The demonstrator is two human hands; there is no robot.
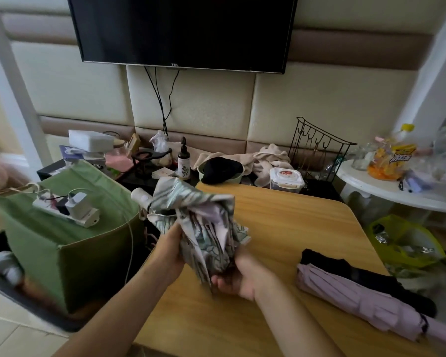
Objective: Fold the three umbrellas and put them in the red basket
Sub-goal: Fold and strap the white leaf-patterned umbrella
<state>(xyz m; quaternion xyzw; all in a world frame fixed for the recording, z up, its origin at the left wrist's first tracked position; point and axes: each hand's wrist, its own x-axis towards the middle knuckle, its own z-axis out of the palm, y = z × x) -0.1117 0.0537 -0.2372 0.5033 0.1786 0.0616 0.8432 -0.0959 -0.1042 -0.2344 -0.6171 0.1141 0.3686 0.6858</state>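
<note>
Table [281, 228]: bare wood open ahead of and right of hands, also near edge between forearms.
Right near corner blocked: lilac umbrella [358, 300] lying flat, black umbrella [366, 276] touching behind it.
Left edge: green bag [62, 235] stands close alongside, charger [77, 204] on top.
Far edge: bowl [220, 171], lidded box [286, 177], wire rack [317, 148] crowd passage.

A black TV [183, 29] hangs on the padded wall, 2 cables dangling below it. Left of the wooden bench [281, 228] stands a green bag [62, 243] with a white charger [77, 206] on top. Behind the bench are a spray bottle [183, 159], a white-lidded box [286, 179] and a wire rack [317, 148].
</note>
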